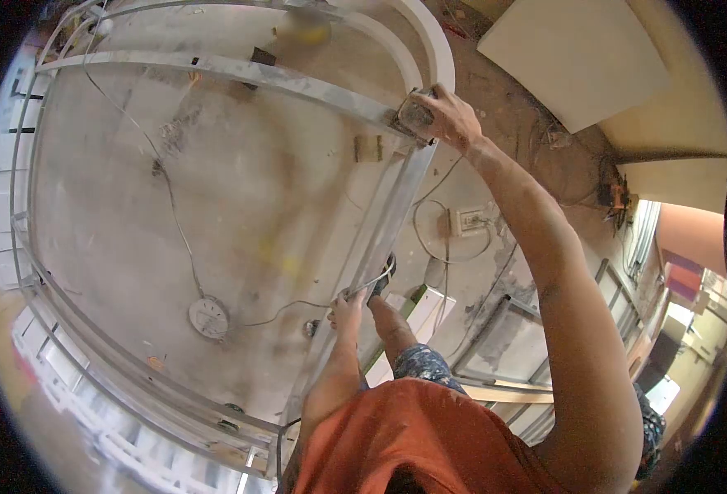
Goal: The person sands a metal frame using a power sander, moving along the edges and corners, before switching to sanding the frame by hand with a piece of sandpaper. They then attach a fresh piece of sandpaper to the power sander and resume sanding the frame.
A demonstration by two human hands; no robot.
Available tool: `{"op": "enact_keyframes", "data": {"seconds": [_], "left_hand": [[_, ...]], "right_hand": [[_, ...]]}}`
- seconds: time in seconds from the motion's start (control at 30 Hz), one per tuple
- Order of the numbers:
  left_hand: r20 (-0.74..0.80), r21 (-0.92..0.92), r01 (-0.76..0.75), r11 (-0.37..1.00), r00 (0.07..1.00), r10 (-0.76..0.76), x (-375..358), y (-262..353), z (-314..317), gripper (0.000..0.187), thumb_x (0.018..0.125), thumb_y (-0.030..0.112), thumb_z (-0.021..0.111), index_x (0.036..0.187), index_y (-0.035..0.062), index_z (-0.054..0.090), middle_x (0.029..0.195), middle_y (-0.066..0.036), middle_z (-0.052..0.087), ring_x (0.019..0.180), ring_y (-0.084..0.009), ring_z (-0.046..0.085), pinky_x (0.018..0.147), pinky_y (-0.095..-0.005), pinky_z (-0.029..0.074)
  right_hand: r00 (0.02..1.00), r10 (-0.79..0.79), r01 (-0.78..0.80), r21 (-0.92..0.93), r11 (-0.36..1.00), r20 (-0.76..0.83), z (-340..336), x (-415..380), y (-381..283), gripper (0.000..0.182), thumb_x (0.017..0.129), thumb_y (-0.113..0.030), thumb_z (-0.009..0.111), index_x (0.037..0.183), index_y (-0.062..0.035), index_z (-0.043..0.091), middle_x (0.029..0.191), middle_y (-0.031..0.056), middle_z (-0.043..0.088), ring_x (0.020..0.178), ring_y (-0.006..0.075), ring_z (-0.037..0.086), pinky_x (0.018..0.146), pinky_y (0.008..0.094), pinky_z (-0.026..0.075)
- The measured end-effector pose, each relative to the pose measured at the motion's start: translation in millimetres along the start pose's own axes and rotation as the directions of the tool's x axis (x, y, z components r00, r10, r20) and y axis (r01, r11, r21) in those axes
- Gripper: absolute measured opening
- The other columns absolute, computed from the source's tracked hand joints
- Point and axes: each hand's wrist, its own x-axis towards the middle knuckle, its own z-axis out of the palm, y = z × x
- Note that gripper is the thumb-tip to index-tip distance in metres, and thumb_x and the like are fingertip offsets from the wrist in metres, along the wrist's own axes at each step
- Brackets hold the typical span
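Observation:
I look up at a bare concrete ceiling with a frame of metal channels. My right hand (448, 118) reaches high and grips the joint (413, 115) where a long cross channel (240, 72) meets a channel running down the view (388, 214). A grey piece sits under its fingers; I cannot tell what it is. My left hand (346, 309) is lower on that second channel, closed around its edge, with a thin white wire (289, 306) at the fingers. Right beside it, another person's hand (381, 282) on an arm with a blue patterned sleeve (423, 362) touches the same channel.
A round white fitting (208, 317) hangs on wires from the ceiling. A curved metal track (124, 362) runs along the left and bottom. A white curved plaster edge (437, 49) is at the top. A wall socket (470, 219) with loose cables and a flat board (582, 58) lie to the right.

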Motion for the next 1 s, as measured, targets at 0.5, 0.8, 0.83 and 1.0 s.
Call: {"op": "enact_keyframes", "data": {"seconds": [0.5, 0.8, 0.83, 1.0], "left_hand": [[-0.059, 0.022, 0.031, 0.999, 0.998, -0.03, -18, 16, -3, 0.086, 0.082, 0.081, 0.063, 0.148, 0.0257, 0.056, 0.157, -0.017, 0.044, 0.141, -0.0517, 0.034, 0.111, -0.0725, 0.027], [-0.074, 0.039, 0.035, 0.999, 0.997, -0.032, -22, 18, -3, 0.086, 0.083, 0.081, 0.062, 0.149, 0.0256, 0.056, 0.157, -0.016, 0.044, 0.141, -0.0499, 0.035, 0.113, -0.0698, 0.026], [-0.074, 0.042, 0.029, 0.999, 0.997, -0.026, -22, 19, -4, 0.086, 0.083, 0.081, 0.062, 0.149, 0.0256, 0.056, 0.157, -0.016, 0.044, 0.141, -0.0499, 0.035, 0.113, -0.0698, 0.026], [-0.089, 0.064, 0.041, 0.997, 0.995, -0.036, -21, 18, -2, 0.086, 0.083, 0.081, 0.062, 0.149, 0.0253, 0.056, 0.155, -0.016, 0.046, 0.141, -0.0501, 0.035, 0.112, -0.0704, 0.026]], "right_hand": [[0.999, -0.009, 0.007, -0.036, 0.999, -0.034, -8, -5, -11, 0.054, 0.087, -0.044, 0.076, 0.137, -0.0354, 0.058, 0.123, 0.0146, 0.058, 0.111, 0.038, 0.067, 0.092, 0.0483, 0.06], [1.0, 0.013, -0.013, 0.001, 1.0, 0.009, -9, -13, -6, 0.054, 0.087, -0.042, 0.076, 0.137, -0.036, 0.058, 0.124, 0.0132, 0.058, 0.111, 0.0385, 0.067, 0.092, 0.048, 0.059], [1.0, 0.018, -0.018, 0.0, 1.0, 0.004, -8, -11, -9, 0.054, 0.087, -0.042, 0.076, 0.137, -0.036, 0.058, 0.124, 0.0132, 0.058, 0.111, 0.0385, 0.067, 0.092, 0.048, 0.059], [0.988, -0.147, 0.149, 0.032, 0.988, -0.049, 2, -12, -8, 0.051, 0.09, -0.044, 0.072, 0.138, -0.0354, 0.058, 0.125, 0.0136, 0.057, 0.111, 0.0375, 0.067, 0.092, 0.0469, 0.059]]}}
